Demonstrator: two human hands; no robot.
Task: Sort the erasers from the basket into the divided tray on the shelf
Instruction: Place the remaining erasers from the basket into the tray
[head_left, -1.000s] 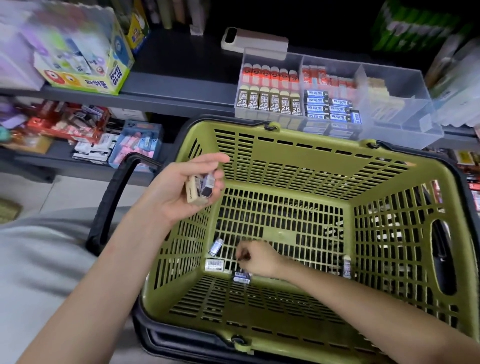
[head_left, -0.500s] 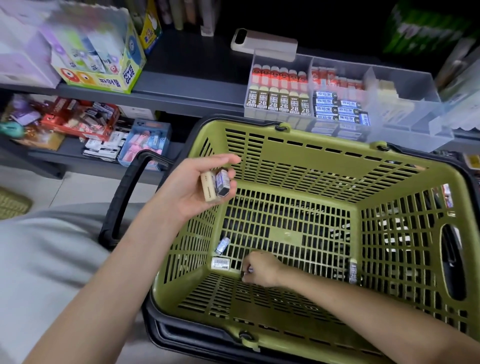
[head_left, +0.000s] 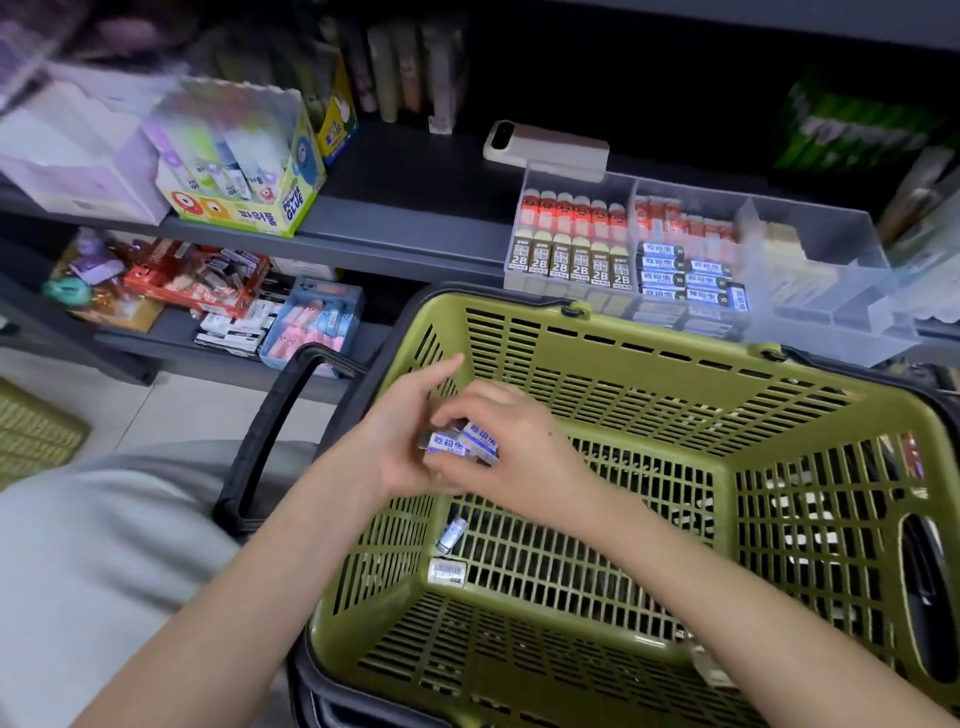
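Over the green basket, the left hand curled around blue-and-white erasers, and the right hand pinched the same bundle. A loose eraser lay on the basket floor below.

I see a stationery shop aisle. Dark metal shelves hold a display box of Power Glue sticks and a clear divided tray stocked with rows of erasers. A green shopping basket sits in front.

basket: olive-green, slotted | erasers: blue-white sleeves | shelf: dark grey
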